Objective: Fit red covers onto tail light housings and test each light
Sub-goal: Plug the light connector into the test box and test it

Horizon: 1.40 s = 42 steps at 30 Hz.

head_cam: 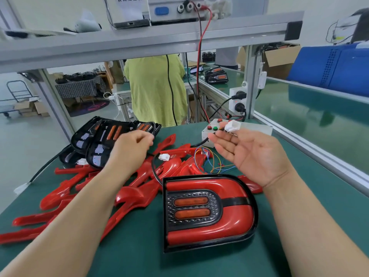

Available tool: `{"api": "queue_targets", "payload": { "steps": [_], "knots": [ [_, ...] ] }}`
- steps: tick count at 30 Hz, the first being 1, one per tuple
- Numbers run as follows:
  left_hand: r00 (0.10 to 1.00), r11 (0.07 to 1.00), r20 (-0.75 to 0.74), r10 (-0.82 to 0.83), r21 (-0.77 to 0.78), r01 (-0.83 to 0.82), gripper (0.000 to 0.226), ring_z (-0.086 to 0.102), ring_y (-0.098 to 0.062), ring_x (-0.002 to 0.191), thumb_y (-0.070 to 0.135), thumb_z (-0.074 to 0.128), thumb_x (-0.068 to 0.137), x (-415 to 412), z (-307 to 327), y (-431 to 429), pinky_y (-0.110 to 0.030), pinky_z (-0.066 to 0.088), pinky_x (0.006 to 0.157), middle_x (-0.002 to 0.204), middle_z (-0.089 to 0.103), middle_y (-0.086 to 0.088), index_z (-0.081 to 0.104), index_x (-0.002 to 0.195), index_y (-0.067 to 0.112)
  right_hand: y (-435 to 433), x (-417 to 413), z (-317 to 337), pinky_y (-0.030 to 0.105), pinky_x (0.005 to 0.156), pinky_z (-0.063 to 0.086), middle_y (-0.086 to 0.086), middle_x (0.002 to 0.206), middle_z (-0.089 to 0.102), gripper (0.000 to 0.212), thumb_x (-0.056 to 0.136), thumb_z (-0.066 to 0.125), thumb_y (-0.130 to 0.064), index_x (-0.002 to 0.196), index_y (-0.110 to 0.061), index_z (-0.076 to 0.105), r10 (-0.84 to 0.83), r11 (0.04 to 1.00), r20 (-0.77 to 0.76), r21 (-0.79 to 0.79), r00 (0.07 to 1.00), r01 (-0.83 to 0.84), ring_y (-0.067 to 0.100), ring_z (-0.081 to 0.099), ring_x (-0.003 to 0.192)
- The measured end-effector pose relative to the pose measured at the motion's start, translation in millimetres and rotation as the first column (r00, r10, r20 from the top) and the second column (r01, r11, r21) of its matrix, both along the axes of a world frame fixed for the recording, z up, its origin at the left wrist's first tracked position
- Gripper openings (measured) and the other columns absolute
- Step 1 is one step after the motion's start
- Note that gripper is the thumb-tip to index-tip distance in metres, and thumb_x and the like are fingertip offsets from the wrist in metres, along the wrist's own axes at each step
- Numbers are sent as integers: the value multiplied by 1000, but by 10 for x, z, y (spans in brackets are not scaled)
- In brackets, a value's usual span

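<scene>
Our forearms reach in over the green bench (139, 246), and between them lies a light (207, 212) with its red cover already seated, amber strips unlit. Its black lead loops away to a white plug (164, 156) resting on the pile of loose covers (83, 188).

The right hand (253, 154) is turned palm up, pinching a white connector (231, 125) at the fingertips, just in front of the tester (214, 132) with its red and green buttons. The left hand (131, 144) has its fingers curled near the plug's lead – whether it grips the lead we cannot tell. Bare housings (103, 140) are stacked beyond it.

We judge the step to be joining plug to connector for the test. It will go best if we hold each by its plastic body, not its wires (211, 164), line up the keyed faces and push straight until they seat – then press a button and watch the strips.

An open carton (279, 58) on the far bench holds something dark that we cannot make out. The blue crate (329, 66) beside it hides its contents.
</scene>
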State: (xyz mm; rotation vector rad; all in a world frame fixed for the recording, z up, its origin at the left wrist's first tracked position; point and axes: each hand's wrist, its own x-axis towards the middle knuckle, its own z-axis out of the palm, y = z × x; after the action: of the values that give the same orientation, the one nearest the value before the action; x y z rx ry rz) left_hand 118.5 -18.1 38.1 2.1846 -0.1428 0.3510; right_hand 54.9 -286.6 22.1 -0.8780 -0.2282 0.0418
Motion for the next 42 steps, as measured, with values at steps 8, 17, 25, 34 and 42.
{"api": "queue_targets", "payload": {
  "steps": [8,17,25,34,42],
  "knots": [
    [980,862,-177,88,507,14,25,63,-29,96,34,67,90,307,-242,-271,-35,51,81,97,68,-8,72,96,10,5,184,-148,18,63,56,-2,63,71,6,96,64,-16,90,-13,62,-618,777,-141,-260,774,573,13,74,74],
    [987,953,4,161,-259,-155,20,60,-4,59,16,63,82,329,-210,22,-35,53,65,65,68,12,67,88,35,3,223,-184,16,55,53,-1,64,64,9,98,60,-14,92,-20,63,-647,739,-100,-326,756,589,7,70,60],
    [965,964,37,259,-66,-256,12,56,-11,58,21,59,90,46,-170,213,-28,43,55,68,60,6,67,97,26,147,132,-82,20,65,55,-1,74,71,27,96,56,-40,92,-17,69,-422,886,27,-198,906,418,15,72,85],
    [782,809,516,-351,588,-25,65,26,-31,145,9,66,83,-313,81,-500,-58,21,117,150,43,-6,47,144,14,308,80,-100,25,74,53,8,78,73,25,83,52,-23,96,-12,70,-148,896,188,-390,971,212,18,72,84],
    [898,906,216,-383,278,319,35,53,-4,67,15,61,95,-285,-55,-607,-23,40,69,70,55,20,63,128,27,278,112,-156,17,75,50,0,100,65,46,83,62,15,114,-19,62,-304,731,109,-610,947,305,12,63,92]
  ]
}}
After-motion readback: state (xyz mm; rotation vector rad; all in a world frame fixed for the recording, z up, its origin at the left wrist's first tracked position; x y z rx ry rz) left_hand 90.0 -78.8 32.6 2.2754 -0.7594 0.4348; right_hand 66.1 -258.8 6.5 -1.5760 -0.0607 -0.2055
